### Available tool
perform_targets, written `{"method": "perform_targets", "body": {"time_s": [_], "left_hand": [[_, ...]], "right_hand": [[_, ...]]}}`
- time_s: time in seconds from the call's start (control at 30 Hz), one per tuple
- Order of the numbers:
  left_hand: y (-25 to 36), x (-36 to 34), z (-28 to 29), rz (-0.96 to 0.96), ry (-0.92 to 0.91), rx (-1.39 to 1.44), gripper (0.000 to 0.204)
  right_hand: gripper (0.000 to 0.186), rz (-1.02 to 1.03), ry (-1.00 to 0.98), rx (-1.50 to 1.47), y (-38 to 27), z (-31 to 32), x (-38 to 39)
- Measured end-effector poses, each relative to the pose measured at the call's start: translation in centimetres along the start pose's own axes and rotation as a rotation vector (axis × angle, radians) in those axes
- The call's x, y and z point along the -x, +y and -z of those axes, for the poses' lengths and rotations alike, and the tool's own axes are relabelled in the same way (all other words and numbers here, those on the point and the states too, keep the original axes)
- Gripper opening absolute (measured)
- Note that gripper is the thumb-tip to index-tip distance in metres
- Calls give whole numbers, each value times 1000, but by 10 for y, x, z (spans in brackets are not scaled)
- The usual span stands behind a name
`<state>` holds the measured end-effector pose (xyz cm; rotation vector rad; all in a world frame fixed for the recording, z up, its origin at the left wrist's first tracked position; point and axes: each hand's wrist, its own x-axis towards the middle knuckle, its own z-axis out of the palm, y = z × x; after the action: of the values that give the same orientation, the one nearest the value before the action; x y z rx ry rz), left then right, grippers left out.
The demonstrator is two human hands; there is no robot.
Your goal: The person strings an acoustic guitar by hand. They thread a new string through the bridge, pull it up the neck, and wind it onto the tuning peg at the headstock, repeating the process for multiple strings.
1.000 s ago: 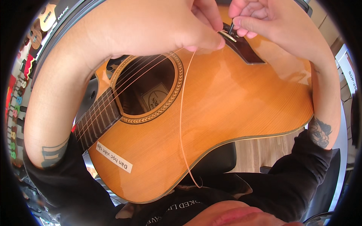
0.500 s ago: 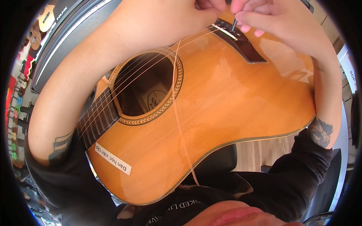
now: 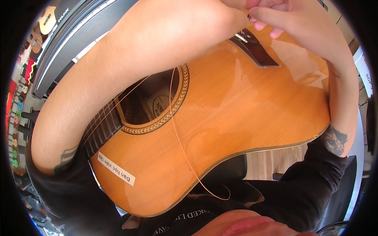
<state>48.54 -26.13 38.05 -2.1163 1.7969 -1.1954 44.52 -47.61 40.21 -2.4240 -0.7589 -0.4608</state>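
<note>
Your left forearm (image 3: 90, 82) ran on a long diagonal from lower left up to the top, but the left hand (image 3: 235, 16) was mostly cut off by the upper edge, so no way I could tell what its fingers were doing. Your right forearm (image 3: 342, 94) stood nearly upright on the other side, tattoo (image 3: 335, 140) showing low down, arm leaning inward up top. The right hand (image 3: 277, 15) was curled, thumb (image 3: 264, 15) pinched in, a couple fingertips poking out underneath, right beside your left.
</note>
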Motion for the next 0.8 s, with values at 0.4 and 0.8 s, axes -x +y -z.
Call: {"method": "perform_targets", "body": {"time_s": [0.4, 0.8], "left_hand": [[11, -12, 17, 144, -84, 133, 10], [4, -3, 2, 94, -12, 179, 6]], "right_hand": [[11, 29, -111, -55, 5, 2, -1], [10, 91, -118, -59, 9, 3, -3]]}}
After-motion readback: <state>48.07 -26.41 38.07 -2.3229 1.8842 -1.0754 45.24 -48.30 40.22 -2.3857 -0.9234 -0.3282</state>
